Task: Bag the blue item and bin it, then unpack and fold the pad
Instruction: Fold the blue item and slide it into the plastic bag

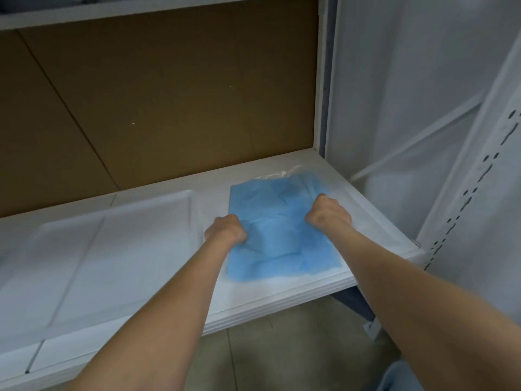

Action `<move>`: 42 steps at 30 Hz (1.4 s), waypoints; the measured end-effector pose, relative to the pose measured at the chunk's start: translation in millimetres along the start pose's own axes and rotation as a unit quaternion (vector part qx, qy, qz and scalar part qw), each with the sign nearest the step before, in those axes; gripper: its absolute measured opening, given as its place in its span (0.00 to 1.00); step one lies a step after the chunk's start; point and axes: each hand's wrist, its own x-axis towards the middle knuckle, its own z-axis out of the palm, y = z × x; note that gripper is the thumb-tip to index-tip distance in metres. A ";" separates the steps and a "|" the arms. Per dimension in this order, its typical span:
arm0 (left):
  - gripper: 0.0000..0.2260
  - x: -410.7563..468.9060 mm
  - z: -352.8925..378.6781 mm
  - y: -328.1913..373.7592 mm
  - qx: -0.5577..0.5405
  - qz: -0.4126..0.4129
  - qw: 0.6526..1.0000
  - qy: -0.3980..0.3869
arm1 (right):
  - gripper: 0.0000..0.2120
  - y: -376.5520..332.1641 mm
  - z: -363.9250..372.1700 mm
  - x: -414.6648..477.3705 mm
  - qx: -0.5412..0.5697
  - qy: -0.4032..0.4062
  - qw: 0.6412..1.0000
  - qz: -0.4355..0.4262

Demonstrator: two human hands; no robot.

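A flat blue pad [276, 235] lies on the right part of a white shelf [158, 230], its far end partly inside a clear plastic bag [277, 174]. My left hand [225, 230] grips the pad's left edge with curled fingers. My right hand [328, 211] grips its right side near the far corner, fingers curled into the blue material. Both forearms reach in from the bottom of the view. The blue surface is creased between the two hands.
A brown backboard [158, 103] closes the shelf behind. A white side panel and a perforated upright [462, 204] stand at the right. Another white shelf [141, 9] runs overhead. Grey floor [282, 348] shows below the shelf's front edge.
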 end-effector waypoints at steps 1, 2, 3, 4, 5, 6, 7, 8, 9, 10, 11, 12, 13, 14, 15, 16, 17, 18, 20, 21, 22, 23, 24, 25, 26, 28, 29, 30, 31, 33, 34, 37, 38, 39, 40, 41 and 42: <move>0.17 0.8 -1.4 2.9 0.030 0.010 0.999 0.038 | 0.17 0.4 -0.1 -0.2 0.018 0.003 1.000 0.003; 0.16 0.8 -2.3 6.8 0.029 0.024 0.997 0.069 | 0.15 1.2 0.0 0.8 0.043 0.005 0.999 0.010; 0.16 2.0 -2.7 11.6 0.003 0.038 0.996 0.081 | 0.14 1.5 -0.1 1.5 0.072 0.005 0.997 0.018; 0.16 3.6 -2.8 16.8 -0.032 0.049 0.995 0.081 | 0.13 1.6 -0.4 2.7 0.099 0.004 0.995 0.023; 0.16 4.2 -3.1 21.3 -0.063 0.050 0.994 0.072 | 0.12 1.4 -0.6 3.9 0.123 0.002 0.992 0.026; 0.17 6.0 -2.7 24.4 -0.083 0.045 0.994 0.063 | 0.12 1.4 -0.7 5.3 0.142 0.001 0.989 0.028; 0.19 7.4 -2.6 26.3 -0.092 0.035 0.994 0.053 | 0.12 1.1 -1.0 7.1 0.155 0.003 0.987 0.030; 0.21 9.0 -2.2 26.1 -0.095 0.021 0.994 0.045 | 0.12 0.8 -1.2 9.3 0.164 0.006 0.986 0.033; 0.23 10.2 -2.4 23.8 -0.101 0.003 0.994 0.045 | 0.12 0.7 -0.9 12.2 0.169 0.012 0.985 0.035; 0.24 11.5 -2.6 20.0 -0.109 -0.014 0.993 0.044 | 0.13 0.5 -0.9 14.5 0.171 0.016 0.984 0.040; 0.24 11.8 -3.0 16.2 -0.122 -0.030 0.991 0.037 | 0.14 1.1 -0.3 17.3 0.168 0.019 0.985 0.045; 0.24 14.2 -3.1 12.2 -0.144 -0.039 0.988 0.033 | 0.15 1.5 0.1 19.5 0.165 0.017 0.985 0.049; 0.25 16.6 -3.3 8.7 -0.169 -0.045 0.984 0.028 | 0.16 1.8 0.8 21.8 0.163 0.013 0.985 0.052; 0.25 19.3 -3.7 5.9 -0.194 -0.047 0.980 0.025 | 0.17 1.7 1.6 23.4 0.168 0.005 0.984 0.055; 0.24 22.0 -4.3 4.0 -0.220 -0.047 0.974 0.027 | 0.18 1.6 3.0 25.7 0.182 -0.002 0.981 0.059; 0.22 25.4 -4.8 2.6 -0.245 -0.047 0.968 0.030 | 0.20 1.2 3.4 27.0 0.207 -0.009 0.976 0.066; 0.19 29.3 -4.5 1.1 -0.268 -0.048 0.962 0.033 | 0.22 0.7 4.4 29.2 0.232 -0.015 0.970 0.074; 0.16 32.1 -4.5 0.2 -0.288 -0.049 0.956 0.034 | 0.23 0.2 4.4 30.2 0.252 -0.019 0.964 0.085; 0.11 37.3 -3.3 -0.3 -0.317 -0.050 0.946 0.031 | 0.23 0.9 6.8 35.3 0.292 -0.022 0.951 0.101; 0.11 38.5 -2.3 0.0 -0.333 -0.052 0.941 0.027 | 0.20 1.0 8.3 38.1 0.316 -0.023 0.943 0.101; 0.11 41.0 -0.7 0.5 -0.347 -0.054 0.936 0.022 | 0.17 0.8 9.0 39.3 0.342 -0.028 0.934 0.102; 0.12 42.4 0.8 1.0 -0.361 -0.057 0.931 0.019 | 0.14 0.3 10.4 41.1 0.370 -0.034 0.923 0.106; 0.13 43.9 2.2 1.5 -0.371 -0.059 0.927 0.019 | 0.15 -0.6 11.3 42.6 0.398 -0.042 0.910 0.113; 0.14 44.6 3.4 1.2 -0.377 -0.060 0.924 0.022 | 0.17 -1.4 13.1 44.3 0.423 -0.051 0.896 0.122; 0.13 45.3 4.5 1.2 -0.378 -0.053 0.924 0.026 | 0.18 -2.7 13.5 44.3 0.444 -0.057 0.885 0.128; 0.11 47.5 5.3 0.6 -0.362 -0.019 0.930 0.051 | 0.18 -5.9 14.1 43.4 0.463 -0.064 0.873 0.136; 0.13 48.1 3.8 0.8 -0.353 0.002 0.932 0.078 | 0.18 -8.4 13.4 43.1 0.468 -0.063 0.871 0.132; 0.15 48.2 1.0 0.5 -0.347 0.021 0.931 0.109 | 0.18 -11.0 13.3 43.7 0.470 -0.052 0.873 0.121; 0.17 46.6 -3.0 0.0 -0.344 0.040 0.927 0.142 | 0.21 -13.4 13.0 44.5 0.469 -0.034 0.876 0.107; 0.18 44.4 -11.5 -2.9 -0.335 0.064 0.919 0.200 | 0.25 -16.1 11.5 46.1 0.447 0.000 0.891 0.079; 0.18 44.3 -14.6 -6.1 -0.321 0.066 0.918 0.223 | 0.25 -15.8 11.4 48.0 0.428 0.017 0.901 0.071; 0.19 45.2 -16.4 -19.6 -0.257 0.035 0.938 0.231 | 0.24 -12.8 10.4 47.8 0.374 0.042 0.924 0.065; 0.20 46.3 -14.6 -24.0 -0.237 0.016 0.949 0.210 | 0.23 -11.8 10.5 47.4 0.364 0.040 0.928 0.069; 0.22 46.6 -12.4 -27.6 -0.221 0.000 0.958 0.183 | 0.23 -10.7 10.4 46.1 0.356 0.032 0.931 0.076; 0.24 47.8 -9.2 -31.0 -0.207 -0.011 0.966 0.155 | 0.25 -9.5 11.2 45.3 0.343 0.016 0.936 0.082; 0.25 47.9 -6.8 -33.3 -0.195 -0.014 0.972 0.132 | 0.26 -8.7 10.5 42.1 0.326 -0.004 0.942 0.086; 0.26 49.2 -4.7 -34.7 -0.188 -0.012 0.975 0.117 | 0.27 -6.6 10.4 40.3 0.308 -0.016 0.947 0.087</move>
